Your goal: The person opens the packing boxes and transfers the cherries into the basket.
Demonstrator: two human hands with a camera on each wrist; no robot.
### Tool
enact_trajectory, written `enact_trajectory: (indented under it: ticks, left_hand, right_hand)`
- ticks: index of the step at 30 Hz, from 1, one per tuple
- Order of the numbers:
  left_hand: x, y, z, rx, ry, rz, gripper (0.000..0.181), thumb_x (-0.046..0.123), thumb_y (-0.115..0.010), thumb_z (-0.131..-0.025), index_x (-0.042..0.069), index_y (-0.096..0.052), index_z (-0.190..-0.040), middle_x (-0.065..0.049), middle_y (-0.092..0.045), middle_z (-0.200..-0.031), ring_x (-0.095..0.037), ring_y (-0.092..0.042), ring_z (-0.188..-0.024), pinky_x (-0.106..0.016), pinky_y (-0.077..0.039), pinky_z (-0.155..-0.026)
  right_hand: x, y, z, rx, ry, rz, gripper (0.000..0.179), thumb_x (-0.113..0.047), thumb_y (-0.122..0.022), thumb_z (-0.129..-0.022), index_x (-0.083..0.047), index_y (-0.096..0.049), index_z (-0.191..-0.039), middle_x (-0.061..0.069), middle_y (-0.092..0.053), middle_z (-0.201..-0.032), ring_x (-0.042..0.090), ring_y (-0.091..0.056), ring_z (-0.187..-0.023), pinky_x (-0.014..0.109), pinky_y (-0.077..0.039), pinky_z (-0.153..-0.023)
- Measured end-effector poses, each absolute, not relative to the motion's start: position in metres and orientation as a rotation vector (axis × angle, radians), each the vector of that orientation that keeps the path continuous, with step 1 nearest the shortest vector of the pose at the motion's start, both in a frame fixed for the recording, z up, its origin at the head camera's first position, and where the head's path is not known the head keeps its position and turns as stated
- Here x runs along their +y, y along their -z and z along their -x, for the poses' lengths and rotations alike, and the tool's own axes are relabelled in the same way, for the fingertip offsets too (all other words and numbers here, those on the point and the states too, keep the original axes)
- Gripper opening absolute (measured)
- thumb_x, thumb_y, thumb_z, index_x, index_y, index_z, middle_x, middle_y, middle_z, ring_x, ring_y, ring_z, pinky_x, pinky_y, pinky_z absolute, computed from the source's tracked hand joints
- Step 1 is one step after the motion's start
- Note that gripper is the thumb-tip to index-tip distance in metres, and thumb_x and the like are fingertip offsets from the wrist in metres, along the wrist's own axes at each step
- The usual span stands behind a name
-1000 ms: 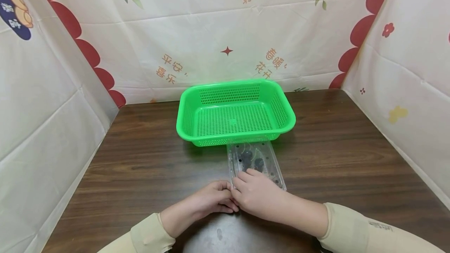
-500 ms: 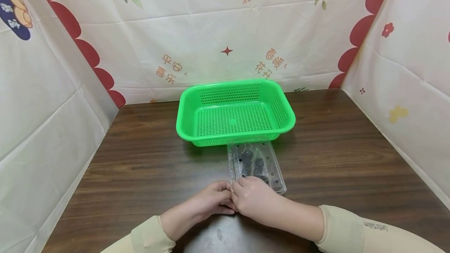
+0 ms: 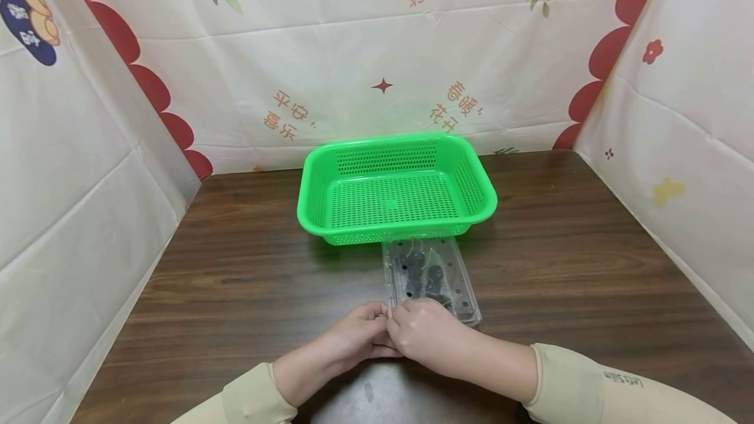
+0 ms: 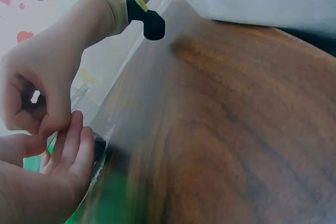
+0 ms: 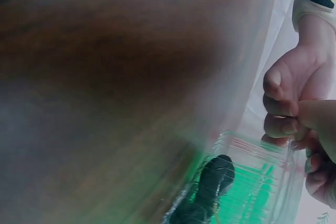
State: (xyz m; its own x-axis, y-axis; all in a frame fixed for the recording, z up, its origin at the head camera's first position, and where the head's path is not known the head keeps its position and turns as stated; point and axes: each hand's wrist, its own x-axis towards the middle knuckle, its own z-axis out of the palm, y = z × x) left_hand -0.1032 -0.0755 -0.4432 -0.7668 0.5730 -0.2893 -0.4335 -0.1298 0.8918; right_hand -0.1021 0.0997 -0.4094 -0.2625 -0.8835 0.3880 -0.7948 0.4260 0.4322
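Observation:
A clear plastic clamshell box (image 3: pixel 465 293) with small vent holes lies in front of the green basket. Inside are several dark cherries (image 3: pixel 416 260) with thin green stems, also seen as dark fruit (image 5: pixel 215 177) in the right wrist view. At the box's near left corner, my left hand (image 3: pixel 356 335) holds the edge between thumb and fingers. My right hand (image 3: pixel 430 339) pinches that same corner, its curled fingers meeting the left fingertips. In the left wrist view the right hand (image 4: pixel 47 72) has thumb and forefinger together. The exact grip point is hidden behind the fingers.
A green perforated basket (image 3: pixel 389 201) with nothing in it stands at the back of the dark wooden table (image 3: pixel 247 267), right behind the box. Printed white cloth (image 3: pixel 377 51) hangs at the back and on both sides.
My right hand has drawn back slightly toward me across the box, and more of the cherries show. The left hand stays at the corner. Box and basket have hardly moved.

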Motion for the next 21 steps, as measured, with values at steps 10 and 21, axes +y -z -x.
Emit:
enact_trajectory:
  ticks: [10, 21]
  left_hand:
    - [-0.065, 0.445, 0.096, 1.465, -2.052, -0.076, 0.006, 0.003, -0.048, -0.093, 0.003, -0.051, -0.098, -0.003, -0.066, -0.076, -0.011, -0.066, -0.068, -0.033, -0.056, -0.075]
    - [-0.068, 0.447, 0.098, 1.441, -2.04, -0.076, 0.016, 0.004, -0.051, -0.093, -0.004, -0.052, -0.107, -0.007, -0.068, -0.079, -0.014, -0.068, -0.071, -0.04, -0.054, -0.083]
  right_hand:
    - [0.106, 0.413, 0.107, -2.023, 0.101, -1.444, 0.004, -0.005, -0.064, -0.072, -0.007, -0.061, -0.073, 0.0, -0.053, -0.067, 0.011, -0.048, -0.058, 0.022, -0.044, -0.052]
    - [0.107, 0.403, 0.106, -2.006, 0.031, -1.435, 0.018, 0.002, -0.046, -0.081, -0.003, -0.064, -0.08, 0.0, -0.048, -0.066, 0.01, -0.043, -0.055, 0.021, -0.041, -0.048]
